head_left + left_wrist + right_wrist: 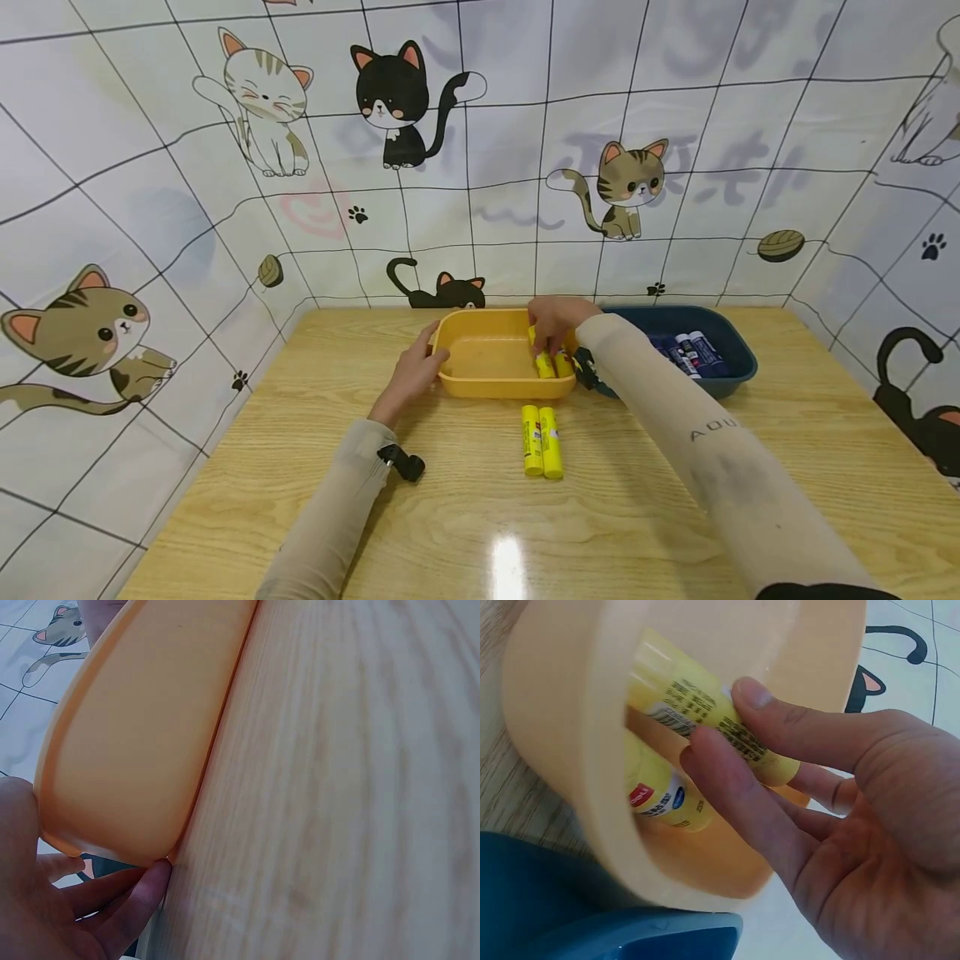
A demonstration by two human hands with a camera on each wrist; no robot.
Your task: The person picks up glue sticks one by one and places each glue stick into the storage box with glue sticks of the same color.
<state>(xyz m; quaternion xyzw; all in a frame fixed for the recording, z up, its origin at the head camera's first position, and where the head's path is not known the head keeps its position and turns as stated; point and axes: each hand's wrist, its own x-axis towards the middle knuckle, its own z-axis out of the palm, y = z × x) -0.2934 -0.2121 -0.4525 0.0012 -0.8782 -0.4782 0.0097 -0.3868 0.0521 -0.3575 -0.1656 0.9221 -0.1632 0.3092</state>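
Observation:
My left hand [414, 367] holds the left end of a yellow plastic basket [480, 386], thumb at the rim and fingers against the outer wall [135, 735]. Inside the basket's right end, my right hand [558, 321] pinches a yellow glue stick [705, 705] between thumb and fingers. Beside it in the basket lies another yellow glue stick [664, 791], untouched. On the table in front of the basket, two more yellow glue sticks, a left one [532, 442] and a right one [551, 443], lie side by side.
A dark blue basket [731, 383] stands against the right of the yellow one, holding several blue-and-white sticks [705, 354]; my right forearm crosses in front of it. The wooden table [465, 517] meets a cat-patterned cloth [510, 217] behind both baskets.

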